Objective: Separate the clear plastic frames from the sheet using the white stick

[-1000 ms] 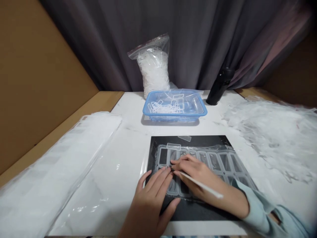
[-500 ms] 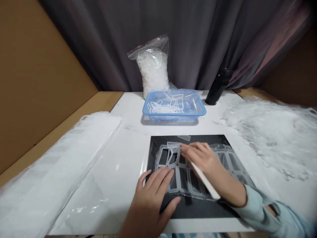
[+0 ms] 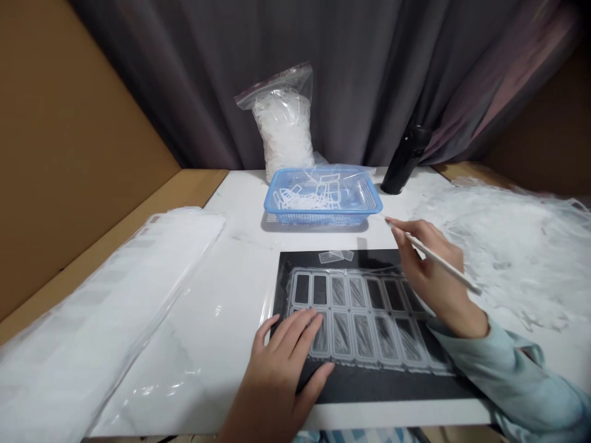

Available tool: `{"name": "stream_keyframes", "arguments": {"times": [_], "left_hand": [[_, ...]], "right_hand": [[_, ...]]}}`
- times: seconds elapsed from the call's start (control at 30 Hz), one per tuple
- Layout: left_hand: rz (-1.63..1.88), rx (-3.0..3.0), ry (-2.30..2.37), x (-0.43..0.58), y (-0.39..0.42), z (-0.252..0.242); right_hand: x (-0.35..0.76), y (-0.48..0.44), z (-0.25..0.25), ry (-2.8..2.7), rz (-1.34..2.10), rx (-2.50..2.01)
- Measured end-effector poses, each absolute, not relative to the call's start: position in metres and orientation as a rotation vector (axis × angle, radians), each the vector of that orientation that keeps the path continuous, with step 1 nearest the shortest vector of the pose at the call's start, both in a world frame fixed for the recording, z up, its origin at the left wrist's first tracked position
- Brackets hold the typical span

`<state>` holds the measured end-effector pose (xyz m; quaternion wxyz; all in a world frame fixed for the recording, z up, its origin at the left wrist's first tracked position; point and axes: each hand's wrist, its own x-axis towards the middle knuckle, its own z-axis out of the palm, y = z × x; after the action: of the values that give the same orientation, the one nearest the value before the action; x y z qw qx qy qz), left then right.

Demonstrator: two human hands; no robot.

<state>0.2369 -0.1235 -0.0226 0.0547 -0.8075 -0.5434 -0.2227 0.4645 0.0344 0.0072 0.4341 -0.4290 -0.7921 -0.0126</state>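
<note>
We have the left hand open and flat, fingers spread, pressing on the lower left of the clear moulded sheet. The sheet lies on a black mat and shows two rows of rectangular frames. The right hand is closed in a pinch round a white stylus, lifted off the sheet above the mat's upper right corner, with the tip just beside the blue plastic basket. Risks, our call: if the left hand eases, the sheet could slide on the mat, and hard stylus pressure could crease or tear the thin frame walls. Loose clear pieces sit at the mat's top edge, so a careless sweep could knock them off or under the sheet. The basket corner stands nearest in the right hand's way, so the tip could clip it. The right sleeve lies near the heap of clear offcuts and could drag some onto the mat. Also on the worktop: a zip bag of white pieces, a black bottle, a wrapped stack of sheets.
</note>
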Motion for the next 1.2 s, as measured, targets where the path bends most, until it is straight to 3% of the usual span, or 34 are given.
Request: {"name": "stream_keyframes", "arguments": {"times": [0.3, 0.47, 0.83, 1.07, 1.2], "left_hand": [[-0.766, -2.511, -1.524, 0.216, -0.146, -0.017], [-0.587, -2.536, -1.414, 0.204, -0.154, -0.025], [-0.576, -2.531, -1.446, 0.21, -0.154, -0.031], [-0.646, -2.501, -1.464, 0.211, -0.153, -0.029], [-0.648, -2.505, -1.483, 0.212, -0.151, -0.028]], "right_hand": [[0.442, -0.008, 0.013, -2.181, 1.168, -0.802], [0.431, -0.033, 0.001, -2.232, 1.387, -0.707], [0.43, -0.036, -0.008, -2.422, 1.218, -0.478], [0.427, -0.045, -0.012, -2.721, 0.221, -0.06], [0.424, -0.052, -0.011, -2.678, -0.003, -0.019]]}}
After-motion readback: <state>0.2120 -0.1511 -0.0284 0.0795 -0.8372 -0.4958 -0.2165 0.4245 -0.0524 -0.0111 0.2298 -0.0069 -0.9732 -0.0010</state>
